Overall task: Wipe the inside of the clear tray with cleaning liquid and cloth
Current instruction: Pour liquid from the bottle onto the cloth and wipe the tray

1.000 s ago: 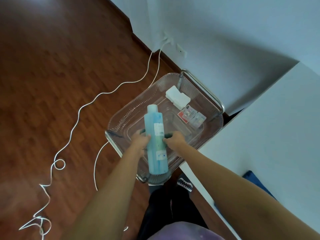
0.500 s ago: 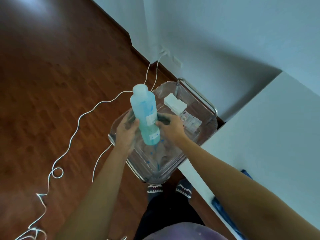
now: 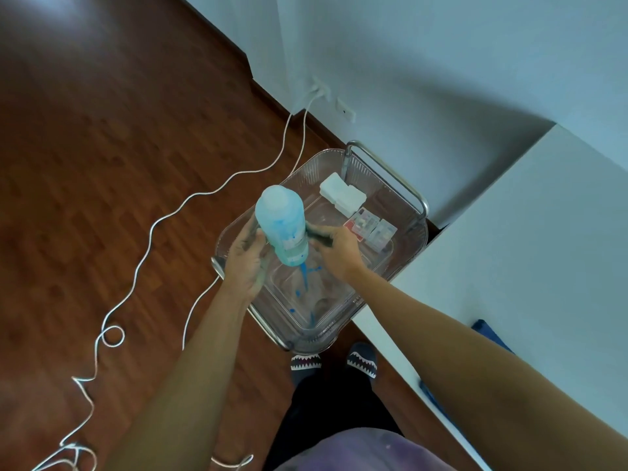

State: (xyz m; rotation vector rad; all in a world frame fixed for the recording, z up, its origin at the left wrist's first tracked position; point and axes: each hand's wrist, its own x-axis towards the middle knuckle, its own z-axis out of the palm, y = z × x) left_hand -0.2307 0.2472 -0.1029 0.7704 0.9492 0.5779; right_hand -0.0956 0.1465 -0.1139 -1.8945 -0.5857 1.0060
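Observation:
A pale blue bottle (image 3: pixel 280 222) of cleaning liquid is tipped mouth-down over the clear tray (image 3: pixel 323 331). A blue stream (image 3: pixel 306 278) runs from it, and blue splashes dot the tray's floor. My left hand (image 3: pixel 246 263) grips the bottle's left side and my right hand (image 3: pixel 339 249) presses on its right side. A dark cloth (image 3: pixel 317 232) shows under my right fingers against the bottle; a dark strip also peeks out by my left fingers. The bottle's mouth is hidden.
The tray sits in a ribbed clear basket with a metal handle (image 3: pixel 387 171). White boxes (image 3: pixel 341 192) and a small clear case (image 3: pixel 370 229) lie at its far end. A white counter (image 3: pixel 509 249) borders the right; a white cable (image 3: pixel 217 188) snakes over the wooden floor.
The bottle has swung from lying flat over the tray to mouth-down, and blue liquid now pours and splashes into the tray. Both hands moved farther from me, over the tray's middle.

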